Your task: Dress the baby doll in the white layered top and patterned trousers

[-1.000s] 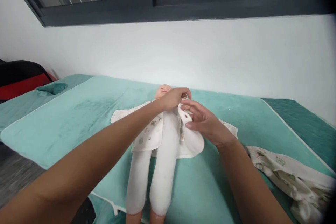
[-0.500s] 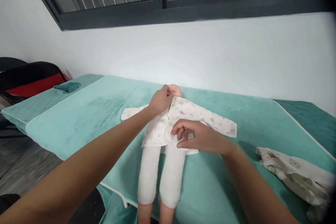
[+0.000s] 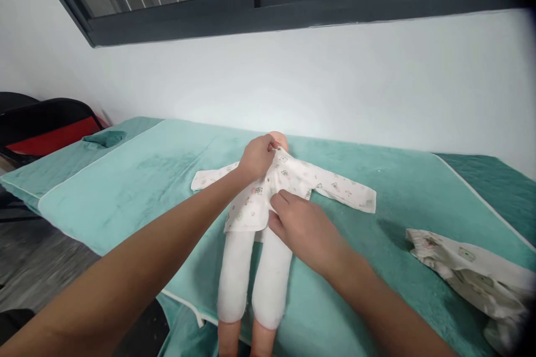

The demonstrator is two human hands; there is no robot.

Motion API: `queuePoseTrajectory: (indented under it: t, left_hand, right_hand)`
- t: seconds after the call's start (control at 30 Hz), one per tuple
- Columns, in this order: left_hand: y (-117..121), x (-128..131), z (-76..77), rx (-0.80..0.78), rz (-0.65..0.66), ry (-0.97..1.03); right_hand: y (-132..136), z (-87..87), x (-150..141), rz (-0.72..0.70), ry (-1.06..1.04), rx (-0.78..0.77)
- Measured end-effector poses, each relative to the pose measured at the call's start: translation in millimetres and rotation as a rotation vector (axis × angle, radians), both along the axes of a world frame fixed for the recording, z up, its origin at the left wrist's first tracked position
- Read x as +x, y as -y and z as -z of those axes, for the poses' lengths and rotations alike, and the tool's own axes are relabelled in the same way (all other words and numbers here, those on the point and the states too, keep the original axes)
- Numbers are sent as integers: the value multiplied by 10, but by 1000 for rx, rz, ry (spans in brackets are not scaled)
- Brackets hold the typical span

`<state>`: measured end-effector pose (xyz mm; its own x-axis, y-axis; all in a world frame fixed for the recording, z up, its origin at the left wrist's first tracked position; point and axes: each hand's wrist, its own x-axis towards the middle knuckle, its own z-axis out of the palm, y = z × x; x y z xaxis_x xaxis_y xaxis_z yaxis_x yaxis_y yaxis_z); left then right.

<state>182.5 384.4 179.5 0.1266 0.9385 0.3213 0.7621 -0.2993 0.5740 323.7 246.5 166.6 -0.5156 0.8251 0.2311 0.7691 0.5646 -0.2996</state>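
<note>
A baby doll (image 3: 273,284) lies on its back on a green bed cover, its head (image 3: 280,138) toward the wall and its white padded legs toward me. Over its torso is a white printed baby shirt (image 3: 251,206), both sleeves spread to the sides. At the collar, my left hand (image 3: 258,157) pinches the shirt's neck edge and partly hides the head. My right hand (image 3: 304,228) is closed at the lower front edge of the shirt, fingers pressed together on the cloth.
Crumpled printed baby clothing (image 3: 469,273) lies on the bed at the right. The green cover (image 3: 159,178) reaches the white wall below a dark-framed window (image 3: 251,17). Black chairs (image 3: 50,117) stand at the left, one with a red part.
My right hand has turned palm down and closed on the shirt's front edge. The shirt's right-hand flap has been drawn up and in. The left hand stays at the collar.
</note>
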Motion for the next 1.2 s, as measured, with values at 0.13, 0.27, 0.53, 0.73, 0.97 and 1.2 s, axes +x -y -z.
queuePoseTrajectory:
  t: [0.13,0.27,0.53,0.73,0.97,1.2]
  left_hand:
    - [-23,-44,34,35,-57,110]
    - [45,-78,116,-12,-33,175]
    - [292,-617,512,104,-64,-67]
    - [415,-1475,925,39,-153,-538]
    - [257,-1867,1012,53,-363,-649]
    - [73,-1818,1077,74,-428,-533]
  right_hand:
    - [44,69,-84,-128,-258,-102]
    - [9,71,-66,-194,-384,-230]
    - [-553,206,476,259,-391,-10]
    - [-913,408,965,643,-73,-118]
    - [-766,789,1319,870,-365,155]
    - [-312,1144,1594,1123,-509,49]
